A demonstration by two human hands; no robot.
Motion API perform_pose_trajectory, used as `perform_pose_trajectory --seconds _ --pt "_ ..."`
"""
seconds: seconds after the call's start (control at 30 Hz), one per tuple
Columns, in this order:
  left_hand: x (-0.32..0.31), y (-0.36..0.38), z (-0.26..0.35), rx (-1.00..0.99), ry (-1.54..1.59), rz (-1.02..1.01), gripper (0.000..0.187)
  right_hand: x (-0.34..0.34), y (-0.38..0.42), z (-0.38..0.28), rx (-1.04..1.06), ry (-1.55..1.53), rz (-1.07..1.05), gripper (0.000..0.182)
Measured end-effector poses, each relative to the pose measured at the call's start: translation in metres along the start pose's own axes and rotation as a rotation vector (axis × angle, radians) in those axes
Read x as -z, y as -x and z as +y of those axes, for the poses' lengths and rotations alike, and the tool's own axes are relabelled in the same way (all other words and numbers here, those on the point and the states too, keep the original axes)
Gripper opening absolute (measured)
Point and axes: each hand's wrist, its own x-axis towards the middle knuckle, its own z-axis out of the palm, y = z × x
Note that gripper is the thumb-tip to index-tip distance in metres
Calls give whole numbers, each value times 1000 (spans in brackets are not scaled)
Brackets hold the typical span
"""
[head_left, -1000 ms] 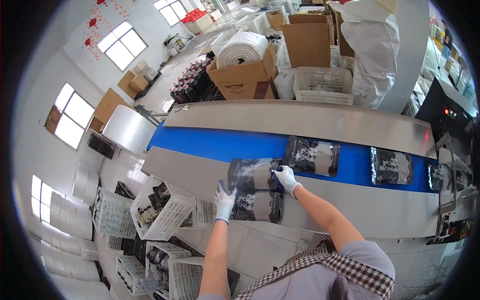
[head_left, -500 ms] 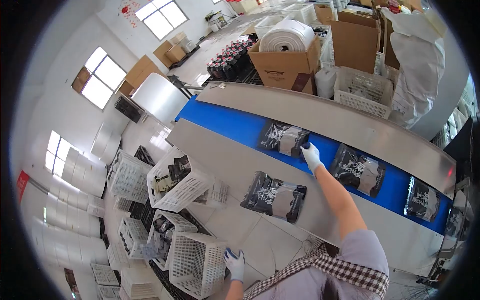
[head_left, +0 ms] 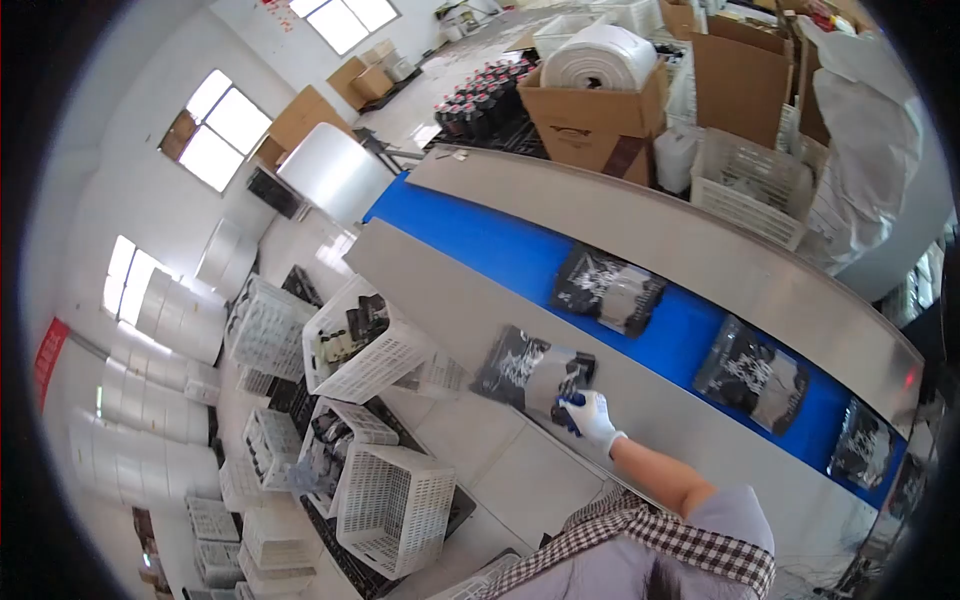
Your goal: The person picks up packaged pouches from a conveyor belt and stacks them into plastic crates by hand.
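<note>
My right hand [head_left: 594, 420], in a white glove with dark blue fingertips, is closed on the near right edge of a black printed plastic pouch [head_left: 540, 372]. That pouch is over the steel ledge on the near side of the blue conveyor belt [head_left: 465, 222], slightly blurred. Its middle shows a greyish, see-through part. Similar pouches lie spaced along the belt: one [head_left: 607, 288] beyond my hand, another [head_left: 752, 373] to its right, and a third [head_left: 862, 442] near the right end. My left hand is out of view.
White plastic crates stand below on the left, including an upright one [head_left: 395, 510] and one holding dark packs [head_left: 362, 340]. Behind the far steel rail [head_left: 640, 215] are a cardboard box [head_left: 590, 125] with a white roll, a white basket [head_left: 750, 185] and several dark bottles [head_left: 485, 100].
My right hand has left the pouch on the belt, moved towards me and gripped the ledge pouch. My left hand has gone out of view. The camera view has shifted.
</note>
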Motion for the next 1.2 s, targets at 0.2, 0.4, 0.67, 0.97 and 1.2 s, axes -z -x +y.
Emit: perform_pose_trajectory --seconds 0.2,0.4,0.67,0.97,1.2 --pt "25 17 7 92 97 31 71 -56 -200 -15 338 176 135 33" --pt "34 36 -2 227 182 60 70 -67 -304 -100 376 281 340 38" --pt "8 96 -46 388 367 121 69 -49 -313 -89 465 226 511 37" --pt "-184 251 -162 636 797 234 68 -126 61 70 187 -151 -582 7" --pt "-246 377 -288 673 693 344 51 -157 321 206 2 185 -1110 20"
